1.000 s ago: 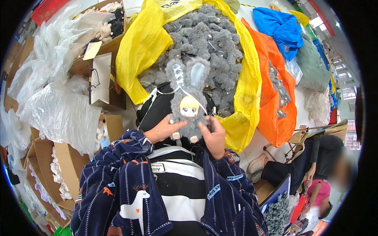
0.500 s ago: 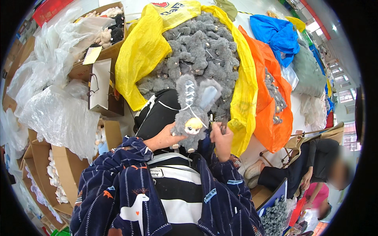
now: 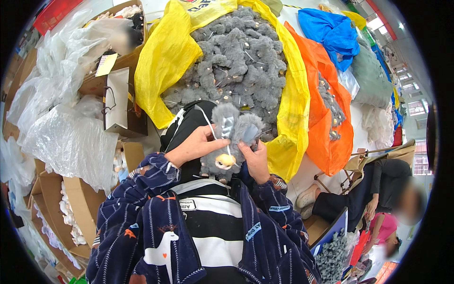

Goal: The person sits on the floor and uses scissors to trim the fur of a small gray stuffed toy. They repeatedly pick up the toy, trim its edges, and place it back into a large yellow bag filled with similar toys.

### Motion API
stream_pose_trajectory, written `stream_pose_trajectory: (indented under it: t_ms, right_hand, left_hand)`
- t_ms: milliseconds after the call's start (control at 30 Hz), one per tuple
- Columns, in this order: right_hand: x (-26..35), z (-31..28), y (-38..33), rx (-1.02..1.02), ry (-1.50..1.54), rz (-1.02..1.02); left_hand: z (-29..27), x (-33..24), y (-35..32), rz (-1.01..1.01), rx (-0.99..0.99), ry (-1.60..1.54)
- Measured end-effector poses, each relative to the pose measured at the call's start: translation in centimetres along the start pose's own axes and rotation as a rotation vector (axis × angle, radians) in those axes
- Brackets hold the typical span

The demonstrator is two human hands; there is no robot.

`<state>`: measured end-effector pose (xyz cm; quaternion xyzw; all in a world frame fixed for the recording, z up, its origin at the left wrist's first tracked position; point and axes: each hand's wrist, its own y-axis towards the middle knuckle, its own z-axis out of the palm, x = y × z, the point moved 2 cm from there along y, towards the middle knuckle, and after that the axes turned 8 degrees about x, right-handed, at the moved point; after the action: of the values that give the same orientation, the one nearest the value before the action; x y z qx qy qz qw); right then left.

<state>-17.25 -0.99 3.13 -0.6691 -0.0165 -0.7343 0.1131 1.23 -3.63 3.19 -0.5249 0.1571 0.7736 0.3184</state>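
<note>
A grey plush rabbit doll [image 3: 231, 142] with long ears and a yellow face is held in front of my chest. My left hand [image 3: 196, 144] grips its left side, fingers curled over its head near a thin white cord. My right hand [image 3: 255, 161] holds its right side below the ears. Behind the doll lies a big heap of the same grey plush dolls [image 3: 241, 61] in a yellow plastic bag [image 3: 161, 61].
An orange bag [image 3: 326, 137] with more grey dolls lies to the right, blue and green bags beyond it. Clear plastic sheets [image 3: 66, 142], cardboard boxes [image 3: 80, 203] and a white paper bag [image 3: 116, 102] stand at my left. Another person [image 3: 378, 189] sits at lower right.
The doll has been lowered and tipped so that its face points down toward me. Both hands have shifted their hold on it, the left one now over its head.
</note>
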Motion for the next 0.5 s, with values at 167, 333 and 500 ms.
stream_pose_trajectory:
  t_ms: [167, 333, 500]
  right_hand:
    - [-1.7, 0.0, 0.3, -0.123, -0.010, 0.003]
    - [-1.1, 0.3, 0.1, -0.149, 0.065, 0.061]
    - [1.0, 0.5, 0.3, -0.256, 0.269, -0.088]
  left_hand:
    - [0.1, 0.8, 0.0, 0.263, -0.264, 0.192]
    - [-1.3, 0.1, -0.8, 0.072, -0.238, 0.026]
    - [-0.6, 1.5, -2.8, -0.017, -0.049, 0.117]
